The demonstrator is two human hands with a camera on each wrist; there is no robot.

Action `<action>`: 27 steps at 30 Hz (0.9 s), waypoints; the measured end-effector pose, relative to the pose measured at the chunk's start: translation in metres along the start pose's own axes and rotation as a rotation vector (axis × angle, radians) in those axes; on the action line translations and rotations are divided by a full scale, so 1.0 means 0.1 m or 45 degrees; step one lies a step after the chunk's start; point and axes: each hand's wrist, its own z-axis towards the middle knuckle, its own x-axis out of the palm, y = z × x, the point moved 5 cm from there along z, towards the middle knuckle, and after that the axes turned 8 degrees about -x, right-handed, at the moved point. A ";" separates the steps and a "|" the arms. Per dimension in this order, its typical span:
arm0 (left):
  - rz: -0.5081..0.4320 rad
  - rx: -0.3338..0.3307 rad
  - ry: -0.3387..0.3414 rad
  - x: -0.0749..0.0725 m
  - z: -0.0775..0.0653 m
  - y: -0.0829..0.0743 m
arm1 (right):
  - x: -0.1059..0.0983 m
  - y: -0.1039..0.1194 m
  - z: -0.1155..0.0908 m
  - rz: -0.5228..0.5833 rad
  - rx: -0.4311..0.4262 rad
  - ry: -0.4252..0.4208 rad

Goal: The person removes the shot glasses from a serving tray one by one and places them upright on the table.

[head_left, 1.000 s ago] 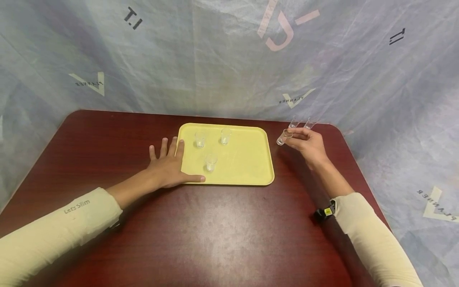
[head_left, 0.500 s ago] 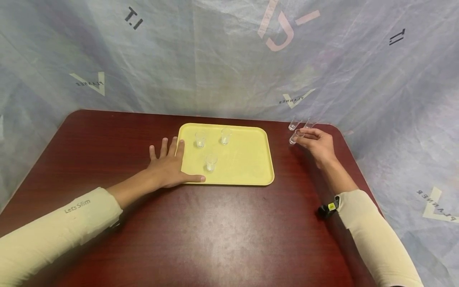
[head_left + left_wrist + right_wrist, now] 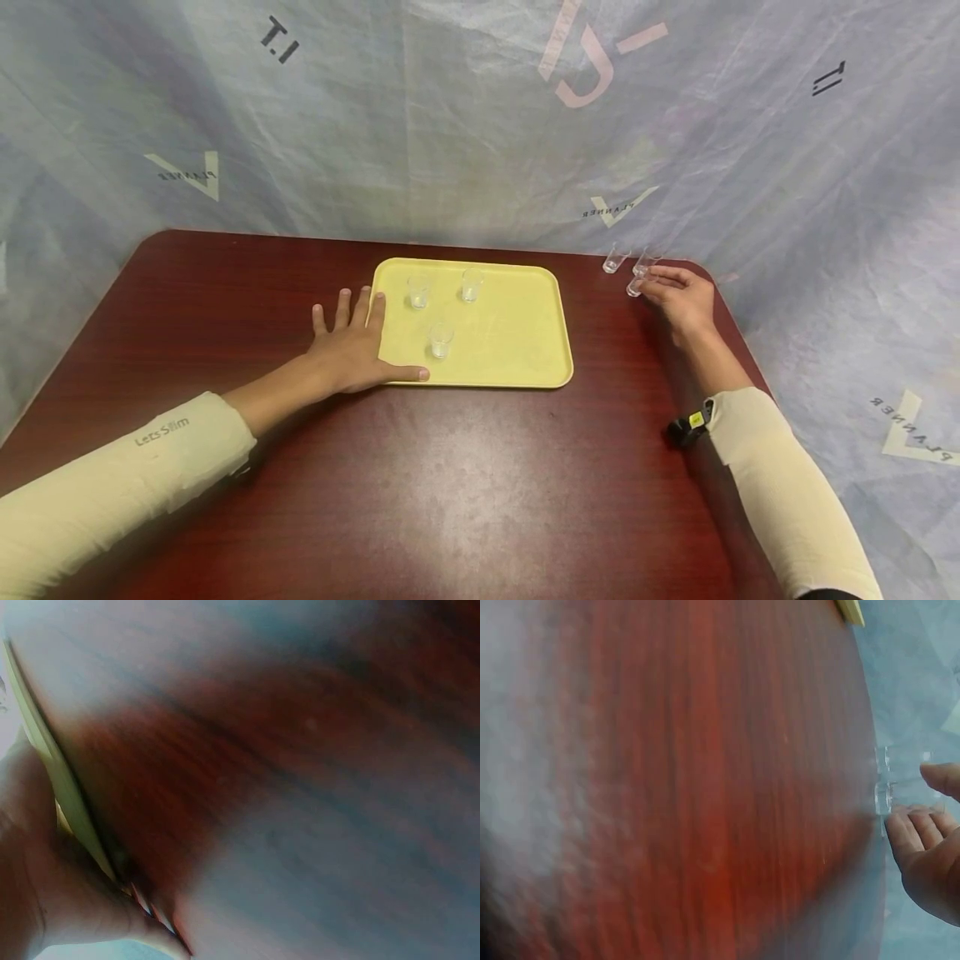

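My left hand [image 3: 348,350] lies spread at the left edge of the yellow tray [image 3: 517,333], its thumb along the near rim. Three small clear shot glasses stand on that tray: one shot glass [image 3: 418,293] at the back left, another shot glass [image 3: 472,287] to its right, and a nearer shot glass [image 3: 441,343]. At the table's far right corner, my right hand [image 3: 686,307] holds a shot glass [image 3: 634,288] upright between thumb and fingers, its base at the tabletop. The fingers partly hide it. Just behind are two more, a shot glass [image 3: 612,263] and a shot glass [image 3: 642,265].
The dark red wooden table [image 3: 465,492] has rounded far corners. Grey printed sheeting [image 3: 480,167] hangs right behind its far edge and along the right side. A black wrist strap [image 3: 688,425] sits on the right forearm.
My right hand has carried its shot glass rightward, away from the tray, to the front of the two glasses in the corner. The left hand and the tray have stayed put.
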 end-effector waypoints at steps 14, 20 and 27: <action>-0.006 -0.001 0.010 0.02 0.01 0.01 | -0.17 -0.05 0.21 0.113 0.071 -0.275; -0.004 -0.006 0.009 0.02 0.00 0.01 | -0.22 -0.07 0.29 0.127 0.068 -0.371; -0.002 -0.007 0.009 0.02 0.00 0.01 | -0.29 -0.08 0.35 0.098 0.048 -0.420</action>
